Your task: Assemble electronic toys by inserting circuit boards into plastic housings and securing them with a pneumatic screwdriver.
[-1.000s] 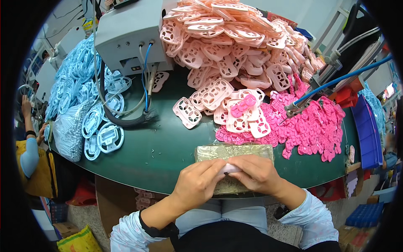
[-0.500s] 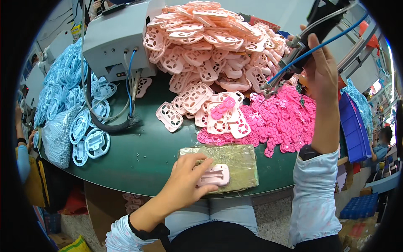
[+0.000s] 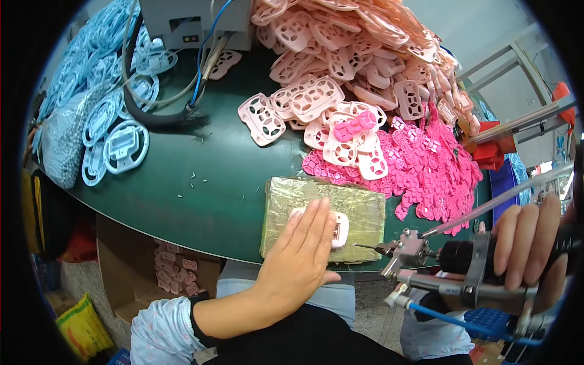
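Note:
A pale pink plastic housing [image 3: 343,231] with a battery slot lies on a yellowish, tape-wrapped block [image 3: 365,210] at the table's front edge. My left hand [image 3: 298,261] lies flat over the housing, fingers stretched out, and hides most of it. At the right, my right hand [image 3: 529,243] is wrapped round a black electric screwdriver [image 3: 456,258] with a metal head, a clear feed tube and a blue air hose. Its thin tip points left, just beside the housing and above the block; I cannot tell whether it touches anything.
Pale pink perforated covers [image 3: 316,97] are heaped at the back, beside a pile of magenta plastic pieces [image 3: 432,164]. Light blue wheel-shaped parts [image 3: 126,148] and a clear bag [image 3: 67,152] stand left. A grey machine [image 3: 164,18] trails hoses. Below, a carton [image 3: 121,267] holds pink pieces.
My right hand has brought the screwdriver down from the upper right to beside the block. My left hand has flattened over the housing, which now sits turned. The view has shifted.

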